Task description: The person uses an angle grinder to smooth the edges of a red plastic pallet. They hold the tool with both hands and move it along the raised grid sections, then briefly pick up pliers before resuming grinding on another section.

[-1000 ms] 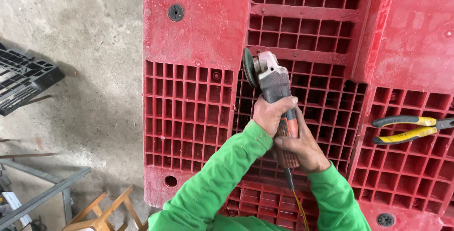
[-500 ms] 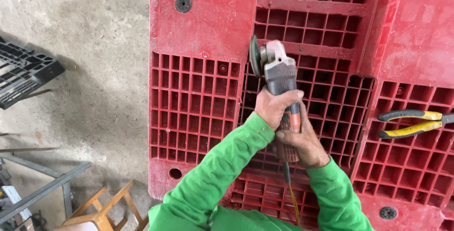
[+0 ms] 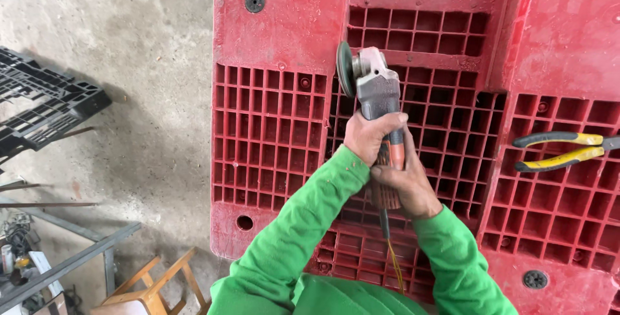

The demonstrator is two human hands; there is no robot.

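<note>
Both hands hold an angle grinder (image 3: 374, 89) over a red plastic pallet (image 3: 278, 24). My left hand (image 3: 368, 135) wraps the grey body just behind the head. My right hand (image 3: 405, 182) grips the orange rear handle, where the cable leaves toward me. The disc (image 3: 345, 68) stands on edge at the left of the head, above the pallet's grid near a solid panel. I wear green sleeves.
Pliers (image 3: 562, 149) with yellow and black handles lie on the pallet grid at right. A black pallet (image 3: 45, 105) lies on the concrete floor at left. Metal bars (image 3: 71, 260) and a small wooden stool (image 3: 152, 289) sit at lower left.
The view has shifted, so pallet and grinder appear slightly further right. Both hands keep the same grip on the grinder.
</note>
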